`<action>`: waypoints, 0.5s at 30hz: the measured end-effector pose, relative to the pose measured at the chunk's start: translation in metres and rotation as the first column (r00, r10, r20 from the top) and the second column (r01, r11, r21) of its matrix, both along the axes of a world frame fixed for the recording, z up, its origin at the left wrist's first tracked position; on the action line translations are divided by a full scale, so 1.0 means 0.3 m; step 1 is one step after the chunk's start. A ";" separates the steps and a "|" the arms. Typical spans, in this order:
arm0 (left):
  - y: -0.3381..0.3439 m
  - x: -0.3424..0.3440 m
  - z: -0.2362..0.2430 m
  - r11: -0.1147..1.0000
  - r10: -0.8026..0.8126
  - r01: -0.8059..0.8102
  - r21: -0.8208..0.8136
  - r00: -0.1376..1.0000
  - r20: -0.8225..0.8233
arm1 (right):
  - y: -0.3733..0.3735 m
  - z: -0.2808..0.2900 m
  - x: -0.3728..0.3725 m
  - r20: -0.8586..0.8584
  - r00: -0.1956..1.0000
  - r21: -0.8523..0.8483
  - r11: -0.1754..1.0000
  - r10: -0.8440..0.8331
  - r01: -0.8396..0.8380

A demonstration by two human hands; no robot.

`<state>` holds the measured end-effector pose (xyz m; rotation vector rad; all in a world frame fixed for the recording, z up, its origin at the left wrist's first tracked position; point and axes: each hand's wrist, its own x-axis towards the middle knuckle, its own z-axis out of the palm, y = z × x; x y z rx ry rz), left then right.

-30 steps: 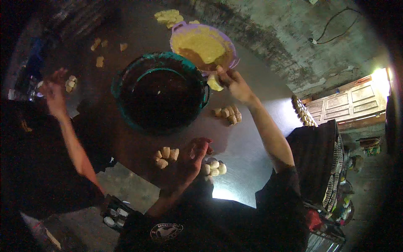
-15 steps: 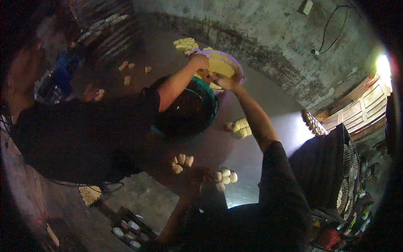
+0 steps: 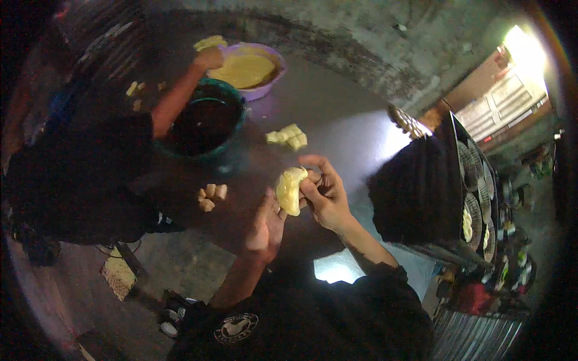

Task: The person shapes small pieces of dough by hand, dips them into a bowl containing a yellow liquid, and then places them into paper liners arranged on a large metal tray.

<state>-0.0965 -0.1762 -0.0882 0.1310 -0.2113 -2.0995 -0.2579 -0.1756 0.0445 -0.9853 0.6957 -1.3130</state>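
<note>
Thumb and fingers of my right hand [image 3: 328, 195] pinch a soft, glossy piece of yellow dough [image 3: 289, 191] in front of me, above the table. My left hand [image 3: 266, 228] is open, its fingers stretched out beside the dough's lower left edge; whether they bear any of its weight I cannot tell. Beyond my hands a small cluster of yellow dough pieces [image 3: 289, 137] lies on the table. Paler dough pieces [image 3: 212, 195] form another group to the left.
A co-worker's hand [image 3: 209, 58] is at the left rim of a purple bowl [image 3: 280, 69] of yellow mixture. In front stands a dark green tub [image 3: 241, 114]. More dough [image 3: 209, 43] lies behind. A dark rack with round fluted tins [image 3: 472, 207] stands to my right.
My right hand has drawn back from the purple bowl and now holds yellow dough. My left hand has risen beside it. The view has shifted, and the co-worker's hand remains by the bowl.
</note>
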 end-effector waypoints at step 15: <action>0.416 -0.329 0.308 0.599 0.482 -0.137 -0.789 0.848 0.218 | 0.593 0.064 -0.335 -0.398 0.742 -0.520 0.799 -0.540 0.303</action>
